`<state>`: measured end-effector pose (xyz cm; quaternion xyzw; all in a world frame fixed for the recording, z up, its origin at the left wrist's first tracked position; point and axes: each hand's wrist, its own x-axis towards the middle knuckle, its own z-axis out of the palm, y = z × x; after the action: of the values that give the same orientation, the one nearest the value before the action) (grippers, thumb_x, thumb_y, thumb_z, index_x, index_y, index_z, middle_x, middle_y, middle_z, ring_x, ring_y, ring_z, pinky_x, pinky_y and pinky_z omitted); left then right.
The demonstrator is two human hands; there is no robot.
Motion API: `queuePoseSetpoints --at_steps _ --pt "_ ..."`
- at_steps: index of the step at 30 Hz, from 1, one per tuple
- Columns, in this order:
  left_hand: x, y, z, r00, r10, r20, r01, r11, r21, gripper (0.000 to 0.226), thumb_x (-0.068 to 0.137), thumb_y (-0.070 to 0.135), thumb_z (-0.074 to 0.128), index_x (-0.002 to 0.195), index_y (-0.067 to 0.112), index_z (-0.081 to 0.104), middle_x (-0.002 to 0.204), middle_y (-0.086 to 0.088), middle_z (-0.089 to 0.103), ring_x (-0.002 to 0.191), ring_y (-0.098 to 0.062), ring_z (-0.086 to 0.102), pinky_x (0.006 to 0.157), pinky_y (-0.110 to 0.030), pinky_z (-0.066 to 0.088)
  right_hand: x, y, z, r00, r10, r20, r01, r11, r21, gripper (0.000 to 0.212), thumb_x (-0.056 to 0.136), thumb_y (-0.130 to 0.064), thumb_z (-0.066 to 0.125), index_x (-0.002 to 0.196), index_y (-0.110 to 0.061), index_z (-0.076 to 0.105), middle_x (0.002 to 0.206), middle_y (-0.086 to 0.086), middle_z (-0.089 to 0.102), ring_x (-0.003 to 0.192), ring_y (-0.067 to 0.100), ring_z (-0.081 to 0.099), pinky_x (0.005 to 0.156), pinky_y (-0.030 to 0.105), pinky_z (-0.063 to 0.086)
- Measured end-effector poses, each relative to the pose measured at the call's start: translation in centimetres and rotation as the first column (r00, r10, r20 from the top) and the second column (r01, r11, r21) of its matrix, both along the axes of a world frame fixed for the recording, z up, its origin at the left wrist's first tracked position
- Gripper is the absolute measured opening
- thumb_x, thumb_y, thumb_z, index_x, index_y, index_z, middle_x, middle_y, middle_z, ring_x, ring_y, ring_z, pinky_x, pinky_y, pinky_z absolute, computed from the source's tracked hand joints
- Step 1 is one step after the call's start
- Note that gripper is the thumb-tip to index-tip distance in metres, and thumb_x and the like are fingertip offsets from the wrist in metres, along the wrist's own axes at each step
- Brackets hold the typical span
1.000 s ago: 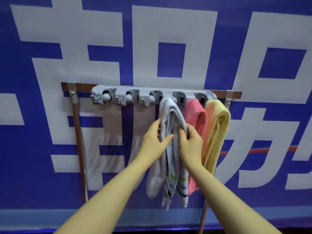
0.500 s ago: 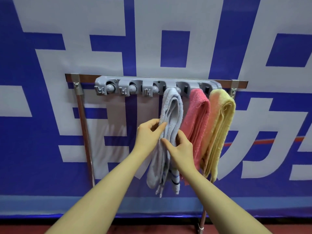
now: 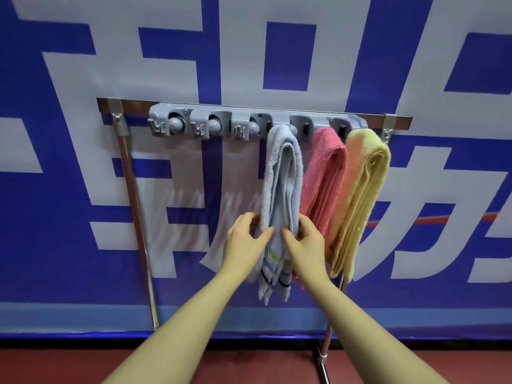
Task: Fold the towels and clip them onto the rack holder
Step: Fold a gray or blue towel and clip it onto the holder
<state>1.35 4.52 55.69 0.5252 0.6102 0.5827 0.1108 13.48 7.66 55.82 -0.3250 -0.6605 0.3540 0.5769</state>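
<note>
While both hands (image 3: 277,239) pinch the grey towel (image 3: 281,189) low down, a downward tug could slip it from the rack holder (image 3: 257,121) clip.

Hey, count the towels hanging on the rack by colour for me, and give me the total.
Grey-blue towel, held by both the left hand and the right hand: 1
Pink towel: 1
Yellow towel: 1
Total on the rack holder: 3

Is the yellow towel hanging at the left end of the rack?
No, the yellow towel hangs at the right end of the grey rack holder, beside the pink towel.
</note>
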Motion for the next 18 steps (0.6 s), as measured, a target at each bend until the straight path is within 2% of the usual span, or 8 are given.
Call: queuePoseSetpoints --at_steps 2,5,7,9,13,16,18 --pt "0.3 0.4 -0.2 0.996 0.084 -0.026 -0.084 0.996 0.001 0.022 0.081 0.03 0.071 0.099 0.023 0.06 0.099 0.013 0.058 0.09 -0.004 0.056 0.073 -0.013 0.043 0.0 0.0 -0.5 1.0 -0.03 -0.004 0.03 0.999 -0.011 0.026 0.088 -0.002 0.058 0.1 -0.024 0.064 0.083 -0.008 0.068 0.074 0.002 0.061 0.071 0.018 0.049" --pt "0.6 1.2 -0.4 0.983 0.167 -0.074 -0.167 0.986 0.014 0.022 0.081 0.033 0.069 0.094 0.017 0.062 0.094 0.01 0.057 0.088 -0.01 0.055 0.074 -0.027 0.046 0.1 0.3 -1.0 0.998 -0.066 -0.002 0.066 0.998 0.006 0.02 0.09 -0.006 0.057 0.101 -0.02 0.066 0.078 -0.01 0.067 0.069 0.002 0.058 0.066 0.018 0.048" --pt "0.7 1.8 -0.3 0.984 0.165 -0.062 -0.164 0.986 0.027 0.018 0.082 0.028 0.068 0.077 0.014 0.058 0.079 0.007 0.052 0.076 -0.015 0.052 0.066 -0.032 0.044 0.1 0.6 -1.1 0.997 -0.083 -0.001 0.083 0.996 0.027 0.019 0.09 -0.006 0.057 0.101 -0.018 0.068 0.072 -0.015 0.065 0.065 0.0 0.055 0.063 0.014 0.044" --pt "0.6 2.0 -0.2 0.992 0.124 0.003 -0.124 0.992 0.035 0.031 0.084 0.021 0.066 0.062 0.015 0.046 0.067 0.003 0.046 0.064 -0.015 0.046 0.061 -0.032 0.04 0.0 0.8 -1.1 0.995 -0.099 -0.006 0.099 0.995 0.027 0.02 0.09 -0.006 0.057 0.1 -0.018 0.069 0.068 -0.017 0.064 0.063 0.0 0.053 0.061 0.012 0.041" --pt "-0.3 0.5 -0.4 0.991 -0.013 0.131 0.009 0.999 0.037 0.02 0.085 0.019 0.068 0.071 0.009 0.058 0.075 -0.012 0.061 0.072 -0.022 0.058 0.069 -0.03 0.05 0.3 0.7 -1.3 0.994 -0.106 -0.027 0.107 0.994 0.016 0.019 0.091 -0.007 0.057 0.1 -0.018 0.07 0.072 -0.008 0.066 0.064 0.001 0.054 0.062 0.016 0.044" --pt "-1.4 -1.1 -0.3 0.994 -0.029 0.106 0.022 0.998 0.066 0.01 0.084 0.018 0.069 0.077 0.014 0.063 0.077 -0.004 0.064 0.076 -0.019 0.06 0.074 -0.03 0.051 0.4 0.4 -1.3 0.99 -0.13 -0.049 0.131 0.991 0.015 0.019 0.09 -0.007 0.057 0.099 -0.018 0.069 0.07 -0.012 0.062 0.062 0.0 0.05 0.061 0.011 0.04" --pt "-2.0 -2.0 0.2 1.0 -0.02 0.023 0.017 0.995 0.102 0.008 0.085 0.016 0.067 0.085 0.008 0.065 0.083 -0.007 0.064 0.077 -0.02 0.059 0.074 -0.03 0.049 0.5 0.0 -1.2 0.987 -0.152 -0.046 0.153 0.988 0.022 0.021 0.09 -0.007 0.057 0.098 -0.022 0.069 0.069 -0.012 0.061 0.061 0.001 0.05 0.06 0.012 0.039"
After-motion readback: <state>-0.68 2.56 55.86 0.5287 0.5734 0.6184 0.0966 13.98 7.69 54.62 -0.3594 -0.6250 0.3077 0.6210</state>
